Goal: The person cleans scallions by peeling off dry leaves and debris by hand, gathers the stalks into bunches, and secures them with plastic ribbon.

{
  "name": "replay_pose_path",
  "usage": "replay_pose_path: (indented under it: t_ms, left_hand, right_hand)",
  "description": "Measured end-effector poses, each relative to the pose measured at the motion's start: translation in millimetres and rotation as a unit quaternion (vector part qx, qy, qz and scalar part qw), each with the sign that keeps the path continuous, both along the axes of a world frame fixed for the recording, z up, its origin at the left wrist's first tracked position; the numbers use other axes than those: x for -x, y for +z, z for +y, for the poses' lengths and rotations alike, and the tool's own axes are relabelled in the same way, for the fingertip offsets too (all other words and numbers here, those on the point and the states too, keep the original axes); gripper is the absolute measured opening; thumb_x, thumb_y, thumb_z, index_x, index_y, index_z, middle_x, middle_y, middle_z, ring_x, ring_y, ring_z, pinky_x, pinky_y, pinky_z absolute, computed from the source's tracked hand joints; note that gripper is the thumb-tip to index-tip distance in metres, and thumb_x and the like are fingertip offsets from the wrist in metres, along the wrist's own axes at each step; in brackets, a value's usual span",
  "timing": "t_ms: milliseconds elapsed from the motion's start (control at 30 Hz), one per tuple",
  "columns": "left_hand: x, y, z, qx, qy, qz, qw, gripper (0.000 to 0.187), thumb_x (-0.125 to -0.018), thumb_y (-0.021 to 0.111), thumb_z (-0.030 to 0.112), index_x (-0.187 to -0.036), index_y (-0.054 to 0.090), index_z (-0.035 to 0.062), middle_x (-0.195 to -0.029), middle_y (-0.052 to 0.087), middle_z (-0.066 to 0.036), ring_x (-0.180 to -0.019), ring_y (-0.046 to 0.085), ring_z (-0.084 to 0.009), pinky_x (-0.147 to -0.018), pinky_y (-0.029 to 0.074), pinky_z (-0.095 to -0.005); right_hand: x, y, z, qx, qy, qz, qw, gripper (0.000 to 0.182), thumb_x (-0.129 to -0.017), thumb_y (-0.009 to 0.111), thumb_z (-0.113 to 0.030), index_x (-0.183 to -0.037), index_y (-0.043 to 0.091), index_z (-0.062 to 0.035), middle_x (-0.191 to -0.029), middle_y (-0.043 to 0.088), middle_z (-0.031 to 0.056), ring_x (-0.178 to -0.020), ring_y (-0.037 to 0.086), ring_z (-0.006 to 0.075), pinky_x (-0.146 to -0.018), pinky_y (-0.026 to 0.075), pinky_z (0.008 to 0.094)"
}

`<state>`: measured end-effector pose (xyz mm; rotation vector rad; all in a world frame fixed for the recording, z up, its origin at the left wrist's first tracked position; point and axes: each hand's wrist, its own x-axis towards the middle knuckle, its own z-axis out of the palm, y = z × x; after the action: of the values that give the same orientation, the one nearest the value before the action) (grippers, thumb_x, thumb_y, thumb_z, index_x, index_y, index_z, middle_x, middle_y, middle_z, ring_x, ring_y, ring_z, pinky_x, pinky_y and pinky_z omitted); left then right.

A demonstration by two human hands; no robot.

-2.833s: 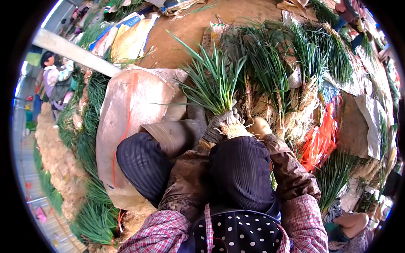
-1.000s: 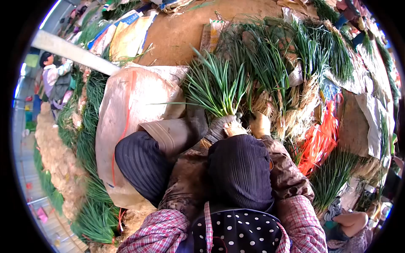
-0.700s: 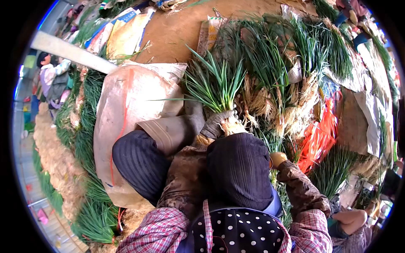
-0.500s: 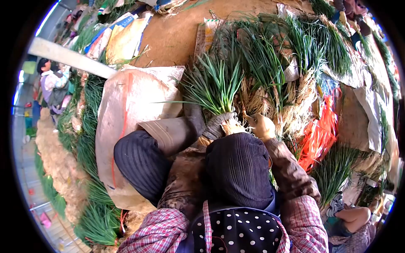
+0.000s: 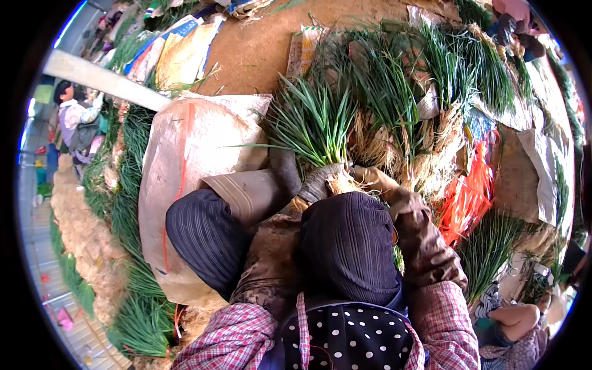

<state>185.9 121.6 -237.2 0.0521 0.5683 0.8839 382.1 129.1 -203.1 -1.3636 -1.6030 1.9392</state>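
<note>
My left hand [image 5: 317,182], in a dark grey knitted glove, is wrapped around the base of a bunch of long-leaved green plants [image 5: 317,126]. The leaves fan out away from me, and the pale roots [image 5: 341,183] point back toward my knee. At the right side of those roots is my right hand [image 5: 375,179] in a tan glove, its fingers bent against the bunch. Whatever lies between those fingertips is too small to make out. Just beyond, more green plants [image 5: 385,86] lie in a pile with tangled straw-coloured roots [image 5: 377,145].
A pale sack [image 5: 206,139] with a red stripe spreads left of my boot [image 5: 246,194]. Red plastic strips [image 5: 472,197] lie to the right near a brown sheet [image 5: 518,172]. A white beam [image 5: 102,80] crosses the upper left, beside another person [image 5: 77,120]. A bare leg [image 5: 515,320] shows lower right.
My right hand has shifted slightly left from beside the pile to the root end of the bunch, its wrist turning. My left hand keeps its hold. A person at the upper right has moved.
</note>
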Motion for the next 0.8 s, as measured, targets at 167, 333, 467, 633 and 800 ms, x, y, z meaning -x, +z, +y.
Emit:
replay_pose_path:
  t_ms: [167, 333, 467, 633, 800]
  left_hand:
    - [4, 8, 0, -0.005, 0.015, 0.013, 1.000, 0.029, -0.083, 0.064, 0.015, -0.109, 0.056, 0.0027, -0.097, 0.062, -0.009, -0.085, 0.061, -0.0209, -0.077, 0.051, -0.0362]
    - [8, 13, 0, -0.007, 0.018, 0.009, 1.000, 0.031, -0.084, 0.064, 0.015, -0.111, 0.055, 0.0031, -0.098, 0.062, -0.009, -0.087, 0.060, -0.0214, -0.078, 0.051, -0.0372]
    - [9, 10, 3, -0.010, 0.012, 0.000, 1.000, 0.033, -0.084, 0.064, 0.014, -0.113, 0.054, 0.0035, -0.100, 0.062, -0.009, -0.089, 0.060, -0.0217, -0.079, 0.050, -0.0380]
    - [13, 15, 5, -0.014, 0.004, -0.007, 1.000, 0.036, -0.084, 0.063, 0.014, -0.116, 0.052, 0.0039, -0.102, 0.061, -0.009, -0.090, 0.060, -0.0222, -0.081, 0.050, -0.0390]
    - [14, 22, 5, -0.019, -0.016, -0.020, 0.999, 0.038, -0.084, 0.063, 0.014, -0.119, 0.051, 0.0043, -0.103, 0.061, -0.009, -0.092, 0.059, -0.0226, -0.082, 0.050, -0.0400]
  right_hand:
    - [40, -43, 50, 0.024, -0.174, -0.047, 0.983, 0.050, -0.094, 0.046, -0.038, -0.123, 0.050, 0.0036, -0.105, 0.064, 0.0090, -0.091, 0.060, 0.0184, -0.085, 0.047, 0.0290]
    - [57, -54, 70, 0.073, -0.294, -0.038, 0.952, 0.034, -0.082, 0.068, -0.023, -0.102, 0.063, 0.0039, -0.081, 0.067, 0.0100, -0.071, 0.062, 0.0177, -0.068, 0.050, 0.0258]
    - [48, -61, 65, 0.243, -0.410, 0.046, 0.878, 0.011, -0.086, 0.061, -0.013, -0.088, 0.061, -0.0018, -0.073, 0.063, 0.0096, -0.054, 0.059, 0.0202, -0.047, 0.050, 0.0308]
    - [42, -29, 32, 0.238, -0.289, 0.363, 0.854, 0.031, -0.095, 0.046, -0.033, -0.091, 0.060, -0.0051, -0.072, 0.059, 0.0046, -0.056, 0.056, 0.0176, -0.050, 0.047, 0.0269]
    - [50, 0, 45, 0.298, -0.211, 0.315, 0.876, 0.035, -0.093, 0.049, -0.039, -0.082, 0.060, -0.0084, -0.057, 0.053, 0.0007, -0.046, 0.047, 0.0119, -0.040, 0.037, 0.0255]
